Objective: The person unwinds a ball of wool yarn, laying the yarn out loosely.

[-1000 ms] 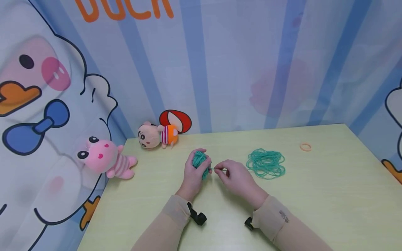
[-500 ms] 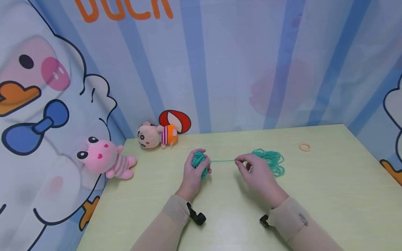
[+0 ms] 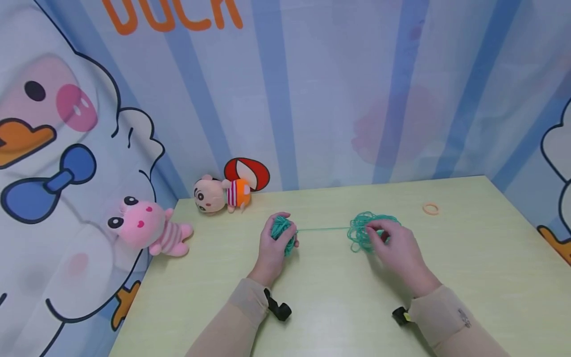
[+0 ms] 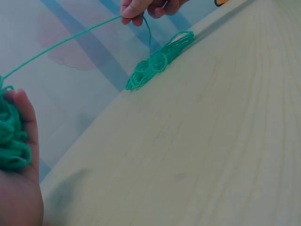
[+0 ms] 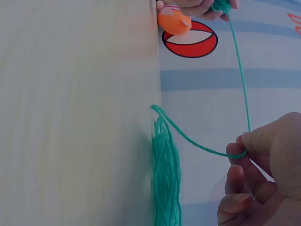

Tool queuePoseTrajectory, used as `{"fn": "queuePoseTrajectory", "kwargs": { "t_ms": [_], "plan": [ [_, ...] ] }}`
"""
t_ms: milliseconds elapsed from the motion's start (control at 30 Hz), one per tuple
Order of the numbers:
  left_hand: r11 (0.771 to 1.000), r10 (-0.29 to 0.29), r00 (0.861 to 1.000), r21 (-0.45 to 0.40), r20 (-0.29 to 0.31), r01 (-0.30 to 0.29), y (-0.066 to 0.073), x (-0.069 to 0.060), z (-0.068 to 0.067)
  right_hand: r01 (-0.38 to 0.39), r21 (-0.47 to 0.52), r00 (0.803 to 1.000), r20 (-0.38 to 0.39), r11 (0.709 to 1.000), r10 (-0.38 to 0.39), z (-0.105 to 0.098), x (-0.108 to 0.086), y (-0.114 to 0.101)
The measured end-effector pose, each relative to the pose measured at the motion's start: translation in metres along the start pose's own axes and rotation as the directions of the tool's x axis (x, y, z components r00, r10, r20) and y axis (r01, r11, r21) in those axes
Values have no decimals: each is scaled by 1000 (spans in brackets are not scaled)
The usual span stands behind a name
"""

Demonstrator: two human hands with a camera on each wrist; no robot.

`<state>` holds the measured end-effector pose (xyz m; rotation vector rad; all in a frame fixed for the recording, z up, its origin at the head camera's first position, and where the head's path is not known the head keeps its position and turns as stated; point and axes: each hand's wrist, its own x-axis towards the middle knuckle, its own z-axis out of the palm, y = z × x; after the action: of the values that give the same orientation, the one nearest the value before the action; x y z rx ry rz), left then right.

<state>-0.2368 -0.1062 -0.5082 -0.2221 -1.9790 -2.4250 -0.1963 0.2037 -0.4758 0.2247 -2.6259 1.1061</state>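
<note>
My left hand [image 3: 273, 246] grips a bundle of green yarn [image 3: 280, 228] above the table, its thumb over the near side. A single green strand [image 3: 324, 229] runs taut from that bundle across to my right hand [image 3: 400, 250]. Thumb and index finger of the right hand pinch the strand, seen closely in the right wrist view. From the pinch the yarn sags down to a loose pile of green yarn [image 4: 151, 66] on the table. In the head view the right hand is over this pile and covers part of it.
An orange ring [image 3: 430, 209] lies at the back right of the pale table [image 3: 330, 307]. Two plush toys, a pink one [image 3: 149, 228] and one in orange shorts [image 3: 221, 194], lie at the left and back left. A printed curtain [image 3: 325, 99] hangs behind.
My right hand has moved rightward, away from the left hand, to over the loose pile. The strand between the hands has lengthened. The left hand has stayed nearly still.
</note>
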Motion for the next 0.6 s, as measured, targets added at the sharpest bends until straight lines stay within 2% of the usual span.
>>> {"fn": "queuePoseTrajectory", "kwargs": {
  "t_ms": [233, 400, 600],
  "plan": [
    [999, -10, 1000, 39, -13, 11, 0, 0, -1, -39, -40, 999, -26, 998, 38, -14, -4, 24],
    [996, -28, 999, 84, -36, 31, 1, 0, -2, -99, -75, 995, -34, 992, 96, -21, -4, 37],
    [992, -32, 998, 118, -54, 38, 1, 0, -2, -189, -123, 981, 10, 974, 192, -24, -4, 45]
  ]
}}
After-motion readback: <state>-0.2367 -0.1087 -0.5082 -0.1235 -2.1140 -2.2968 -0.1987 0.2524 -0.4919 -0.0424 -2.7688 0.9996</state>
